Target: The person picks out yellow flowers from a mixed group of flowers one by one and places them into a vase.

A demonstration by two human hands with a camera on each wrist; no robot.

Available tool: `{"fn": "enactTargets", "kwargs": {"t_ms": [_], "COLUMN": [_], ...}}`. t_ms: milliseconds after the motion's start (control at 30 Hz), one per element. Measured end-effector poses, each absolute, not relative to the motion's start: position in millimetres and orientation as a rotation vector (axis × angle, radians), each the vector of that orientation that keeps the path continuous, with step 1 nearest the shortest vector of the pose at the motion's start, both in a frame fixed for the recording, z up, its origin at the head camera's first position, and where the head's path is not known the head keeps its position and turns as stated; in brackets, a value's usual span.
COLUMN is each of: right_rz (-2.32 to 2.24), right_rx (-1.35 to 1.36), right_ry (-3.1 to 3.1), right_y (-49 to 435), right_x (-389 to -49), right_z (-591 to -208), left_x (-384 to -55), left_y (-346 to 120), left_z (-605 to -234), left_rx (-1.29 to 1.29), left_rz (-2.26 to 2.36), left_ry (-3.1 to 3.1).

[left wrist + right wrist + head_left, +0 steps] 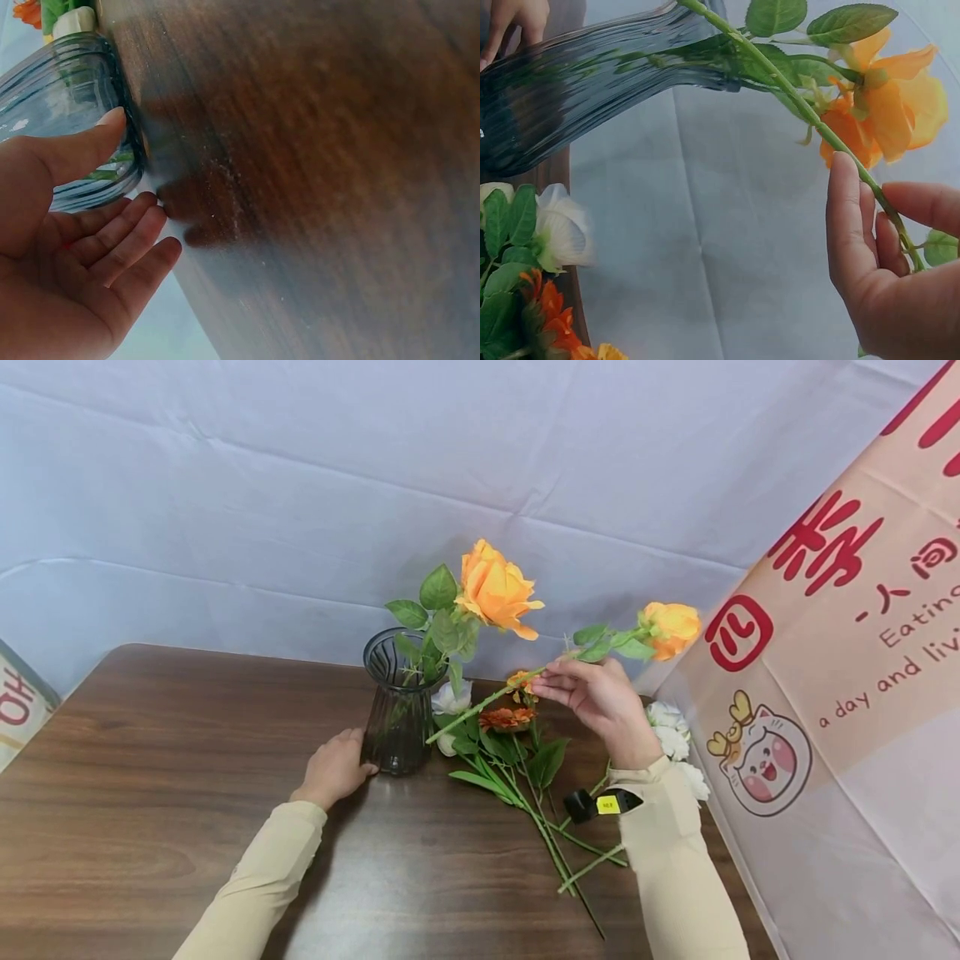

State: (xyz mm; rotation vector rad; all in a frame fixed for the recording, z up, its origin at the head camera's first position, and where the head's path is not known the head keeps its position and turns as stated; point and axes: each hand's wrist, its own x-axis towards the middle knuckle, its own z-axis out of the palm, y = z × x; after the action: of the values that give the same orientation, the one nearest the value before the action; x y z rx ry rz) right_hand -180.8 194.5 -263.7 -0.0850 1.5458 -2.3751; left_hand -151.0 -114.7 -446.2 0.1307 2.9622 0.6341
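Note:
A dark ribbed glass vase (392, 727) stands on the table with one orange-yellow rose (495, 589) in it. My left hand (336, 768) holds the vase low on its left side, the thumb (94, 146) in front and the fingers around behind. To the right of the vase, my right hand (600, 697) pinches the green stem of a second orange-yellow rose (672, 628) between thumb and fingers. The bloom points right, and the bare stem end slants down left, overlapping the vase's right side in the head view. In the right wrist view the held stem (810, 112) crosses before the vase mouth.
Several flowers lie right of the vase: orange blooms (507, 718), a white bloom (452, 697), green leaves (547, 764) and long stems toward the front. More white flowers (669, 731) lie beyond the right forearm. A pale cloth wall (300, 527) backs the table; a printed cloth (817, 693) hangs right.

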Motion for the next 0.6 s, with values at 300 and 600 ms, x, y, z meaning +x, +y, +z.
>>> {"fn": "enactTargets", "kwargs": {"t_ms": [300, 600], "right_rz": [-2.457, -2.58], "right_rx": [-0.08, -0.048], "right_ry": [1.495, 1.421], "right_y": [189, 187], "right_x": [-184, -185], "right_z": [-252, -245], "left_x": [-151, -151], "left_y": [-115, -114], "left_z": [-445, -446], "left_rx": [0.125, 0.129], "left_rz": [0.63, 0.617], "left_ry": [2.957, 2.966]}}
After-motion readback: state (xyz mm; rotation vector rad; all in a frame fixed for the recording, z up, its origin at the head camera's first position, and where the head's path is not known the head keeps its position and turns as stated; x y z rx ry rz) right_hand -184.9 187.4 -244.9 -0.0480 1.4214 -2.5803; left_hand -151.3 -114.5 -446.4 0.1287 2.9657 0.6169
